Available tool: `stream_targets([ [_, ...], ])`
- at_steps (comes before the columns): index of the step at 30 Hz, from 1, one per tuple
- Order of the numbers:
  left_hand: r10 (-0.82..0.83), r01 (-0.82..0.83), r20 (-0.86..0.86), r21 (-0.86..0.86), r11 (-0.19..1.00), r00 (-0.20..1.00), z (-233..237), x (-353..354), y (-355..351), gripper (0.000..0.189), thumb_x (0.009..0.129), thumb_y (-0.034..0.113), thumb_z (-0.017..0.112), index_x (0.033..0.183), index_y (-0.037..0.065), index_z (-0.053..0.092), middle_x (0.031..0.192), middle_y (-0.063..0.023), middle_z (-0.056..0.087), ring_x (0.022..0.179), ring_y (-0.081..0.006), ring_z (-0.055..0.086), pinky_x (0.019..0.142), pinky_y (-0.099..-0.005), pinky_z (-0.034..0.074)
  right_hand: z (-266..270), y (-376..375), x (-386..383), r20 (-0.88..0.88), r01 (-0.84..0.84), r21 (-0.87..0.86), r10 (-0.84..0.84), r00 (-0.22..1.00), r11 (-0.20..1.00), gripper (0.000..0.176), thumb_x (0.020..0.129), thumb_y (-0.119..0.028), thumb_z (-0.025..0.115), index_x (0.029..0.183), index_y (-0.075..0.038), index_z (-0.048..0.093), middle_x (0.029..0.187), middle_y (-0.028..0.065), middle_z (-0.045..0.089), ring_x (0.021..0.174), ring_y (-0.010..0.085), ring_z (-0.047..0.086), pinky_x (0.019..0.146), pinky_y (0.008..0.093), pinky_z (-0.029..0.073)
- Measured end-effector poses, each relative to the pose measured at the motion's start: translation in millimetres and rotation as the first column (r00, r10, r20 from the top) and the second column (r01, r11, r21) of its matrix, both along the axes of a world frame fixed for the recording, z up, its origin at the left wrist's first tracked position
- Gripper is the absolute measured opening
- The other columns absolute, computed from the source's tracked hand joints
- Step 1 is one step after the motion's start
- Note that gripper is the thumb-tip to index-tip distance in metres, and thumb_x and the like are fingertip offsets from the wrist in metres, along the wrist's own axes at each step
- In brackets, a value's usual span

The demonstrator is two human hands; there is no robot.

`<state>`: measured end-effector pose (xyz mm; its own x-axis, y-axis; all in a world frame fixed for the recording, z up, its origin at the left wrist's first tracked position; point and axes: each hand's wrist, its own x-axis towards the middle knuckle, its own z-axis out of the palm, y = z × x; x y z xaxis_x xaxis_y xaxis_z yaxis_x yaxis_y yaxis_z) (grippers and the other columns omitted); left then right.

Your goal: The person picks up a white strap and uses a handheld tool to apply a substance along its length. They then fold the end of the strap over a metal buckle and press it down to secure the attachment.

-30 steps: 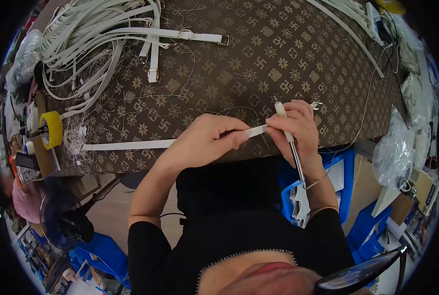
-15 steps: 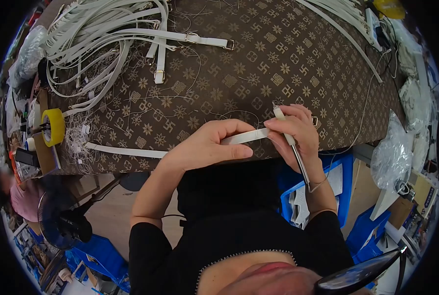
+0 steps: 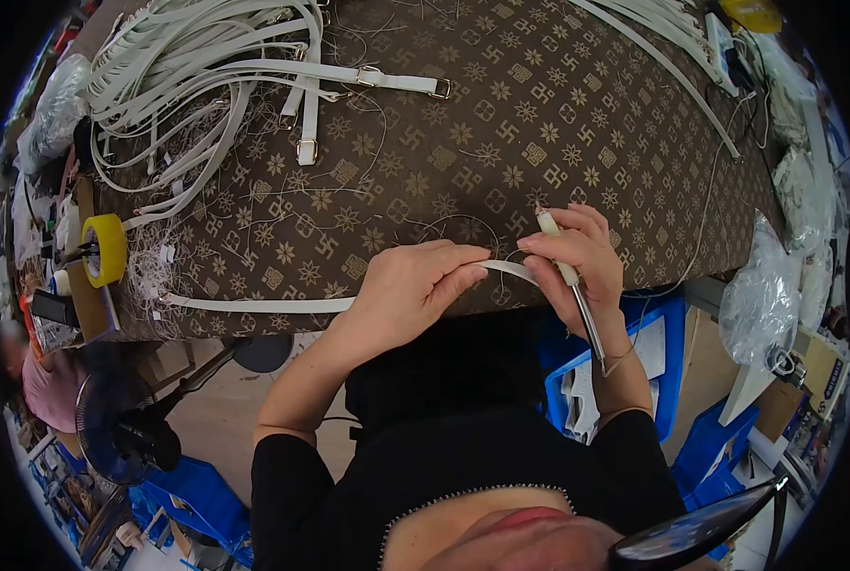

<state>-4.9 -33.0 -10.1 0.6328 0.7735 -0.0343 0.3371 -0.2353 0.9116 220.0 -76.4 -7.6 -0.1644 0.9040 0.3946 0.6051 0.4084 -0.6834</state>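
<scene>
My left hand (image 3: 408,293) is closed on a narrow white strap (image 3: 263,305), pinching it between thumb and fingers near the table's front edge. The strap runs left from that hand across the cloth and arches over to the right hand. My right hand (image 3: 577,259) touches the strap's other end and also grips a pen-like tool (image 3: 567,274) with a white body and a metal shaft. The tool is tilted, its pale end up and its shaft pointing down toward my wrist. Fine thread (image 3: 494,228) loops around the strap between the hands.
White buckled straps (image 3: 196,57) are heaped at the back left, with loose thread clippings below. A roll of yellow tape (image 3: 106,249) stands at the left edge. More straps (image 3: 648,33) lie back right. Below are a fan (image 3: 125,428) and a blue crate (image 3: 670,371). A person (image 3: 49,385) is at far left.
My left hand has turned, its thumb and fingertips now pinching the strap rather than lying along it. The strap between the hands has gone from straight to arched.
</scene>
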Motion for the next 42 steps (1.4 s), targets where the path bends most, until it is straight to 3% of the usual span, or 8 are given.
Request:
stream_targets([
  [6,-0.085,0.053,-0.17,-0.186,0.981,0.982,13,0,2,0.024,0.099,0.022,0.055,0.105,0.003,0.068,0.065,-0.0058,0.063,0.057,-0.0177,0.062,0.057,-0.029,0.048,2,-2,4,-0.02,0.001,-0.014,-0.001,1.0,1.0,0.027,0.075,-0.001,0.075,0.099,-0.013,0.069,0.086,0.0025,0.07,0.098,0.0256,0.064,0.095,0.0441,0.042],
  [9,-0.196,0.125,-0.162,-0.37,0.921,0.967,12,-4,8,0.027,0.101,0.023,0.05,0.102,0.004,0.069,0.059,-0.0025,0.06,0.052,-0.0115,0.056,0.051,-0.0264,0.043,2,-3,9,-0.149,0.112,-0.105,-0.127,0.981,0.988,0.018,0.08,-0.001,0.072,0.096,-0.01,0.07,0.091,0.0046,0.07,0.095,0.024,0.063,0.089,0.0355,0.047],
  [16,-0.23,0.239,0.085,-0.539,0.808,0.97,4,-10,8,0.029,0.102,0.023,0.048,0.105,0.002,0.068,0.055,0.0018,0.053,0.053,-0.0044,0.047,0.051,-0.0223,0.036,17,-5,31,-0.097,0.26,-0.028,-0.261,0.96,0.965,0.022,0.079,-0.001,0.073,0.099,-0.01,0.07,0.099,0.0087,0.068,0.097,0.0256,0.062,0.086,0.0343,0.047],
  [20,-0.202,0.241,0.135,-0.632,0.737,0.97,6,-10,9,0.031,0.1,0.025,0.047,0.102,0.002,0.068,0.056,0.0012,0.054,0.054,-0.0063,0.048,0.052,-0.0255,0.037,13,-2,15,-0.029,0.083,-0.053,-0.085,0.996,0.995,0.032,0.072,-0.003,0.078,0.101,-0.015,0.071,0.092,0.0028,0.071,0.109,0.0291,0.06,0.093,0.04,0.042],
  [29,-0.21,0.299,0.213,-0.65,0.699,0.954,6,-10,9,0.028,0.101,0.017,0.047,0.109,-0.002,0.066,0.061,0.0018,0.054,0.056,-0.0047,0.049,0.054,-0.0211,0.038,6,1,-10,-0.113,-0.16,-0.17,0.142,0.983,0.972,0.034,0.073,-0.008,0.08,0.104,-0.018,0.069,0.081,-0.0028,0.068,0.105,0.0254,0.059,0.097,0.0401,0.036],
  [36,-0.199,0.272,0.186,-0.597,0.755,0.962,0,-10,4,0.026,0.1,0.017,0.049,0.106,0.0,0.067,0.06,0.0012,0.054,0.056,-0.0049,0.05,0.053,-0.0224,0.04,-1,-2,-13,-0.15,-0.136,-0.126,0.117,0.982,0.983,0.025,0.076,-0.005,0.077,0.098,-0.014,0.069,0.08,0.0003,0.066,0.093,0.0251,0.057,0.089,0.0378,0.043],
  [39,-0.243,0.225,0.03,-0.499,0.837,0.97,9,-10,5,0.023,0.098,0.016,0.051,0.106,0.003,0.068,0.058,0.0005,0.054,0.054,-0.005,0.05,0.052,-0.0237,0.041,0,-4,-14,-0.173,-0.062,-0.11,0.043,0.984,0.992,0.02,0.077,-0.004,0.076,0.094,-0.011,0.069,0.078,0.0024,0.065,0.089,0.0263,0.057,0.084,0.0373,0.047],
  [42,-0.225,0.192,-0.028,-0.432,0.881,0.974,11,-10,0,0.021,0.095,0.022,0.051,0.091,0.007,0.066,0.058,-0.0049,0.058,0.054,-0.0188,0.06,0.052,-0.0325,0.044,-3,-5,-10,-0.193,-0.052,-0.07,0.038,0.98,0.996,0.018,0.078,-0.003,0.075,0.093,-0.009,0.068,0.079,0.0036,0.065,0.088,0.0274,0.057,0.084,0.0384,0.048],
])
